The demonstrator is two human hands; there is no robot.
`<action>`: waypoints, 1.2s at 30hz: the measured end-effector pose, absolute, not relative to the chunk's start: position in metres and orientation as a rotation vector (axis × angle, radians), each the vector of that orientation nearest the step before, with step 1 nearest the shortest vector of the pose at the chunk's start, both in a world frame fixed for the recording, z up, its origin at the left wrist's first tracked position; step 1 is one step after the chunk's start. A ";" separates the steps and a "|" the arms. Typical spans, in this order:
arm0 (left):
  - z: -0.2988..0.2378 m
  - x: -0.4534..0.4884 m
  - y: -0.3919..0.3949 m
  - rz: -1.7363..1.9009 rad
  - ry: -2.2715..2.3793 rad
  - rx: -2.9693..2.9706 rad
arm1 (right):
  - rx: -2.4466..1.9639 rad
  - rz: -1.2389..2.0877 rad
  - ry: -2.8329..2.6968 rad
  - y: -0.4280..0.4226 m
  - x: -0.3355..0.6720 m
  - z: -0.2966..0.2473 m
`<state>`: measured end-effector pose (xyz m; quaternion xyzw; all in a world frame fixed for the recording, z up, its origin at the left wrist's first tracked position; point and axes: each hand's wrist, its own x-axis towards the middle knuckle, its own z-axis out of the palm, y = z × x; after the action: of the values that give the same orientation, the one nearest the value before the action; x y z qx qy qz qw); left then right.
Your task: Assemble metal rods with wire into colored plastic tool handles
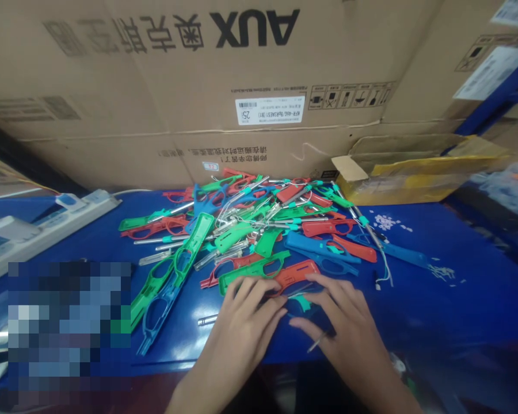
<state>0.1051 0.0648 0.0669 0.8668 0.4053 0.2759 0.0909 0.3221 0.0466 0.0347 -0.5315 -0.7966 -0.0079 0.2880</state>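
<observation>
A heap of green, red and blue plastic handle parts (pixel 259 236), mixed with thin metal rods, lies on the blue table (pixel 457 299). My left hand (pixel 242 330) rests at the heap's near edge with its fingers stretched flat, the tips touching a red part (pixel 296 271) and a green part (pixel 250 270). My right hand (pixel 345 328) lies beside it, fingers over and thumb under a dark blue part (pixel 306 313) that carries a small teal piece (pixel 303 301). A thin metal pin (pixel 317 344) sticks out below the right thumb.
Large brown cardboard boxes (pixel 198 86) wall off the back of the table. A white power strip (pixel 47 224) lies at the left. At the back right stands an open small carton with a yellow bag (pixel 414 172). Small white bits (pixel 386 221) are scattered right of the heap.
</observation>
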 end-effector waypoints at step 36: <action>0.057 0.109 0.067 0.733 1.231 2.718 | -1.417 -0.020 -2.165 0.049 0.325 0.033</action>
<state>0.1090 0.0667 0.0574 0.8841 0.4004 0.2385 0.0348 0.3248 0.0490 0.0326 -0.5268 -0.8047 -0.0075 0.2735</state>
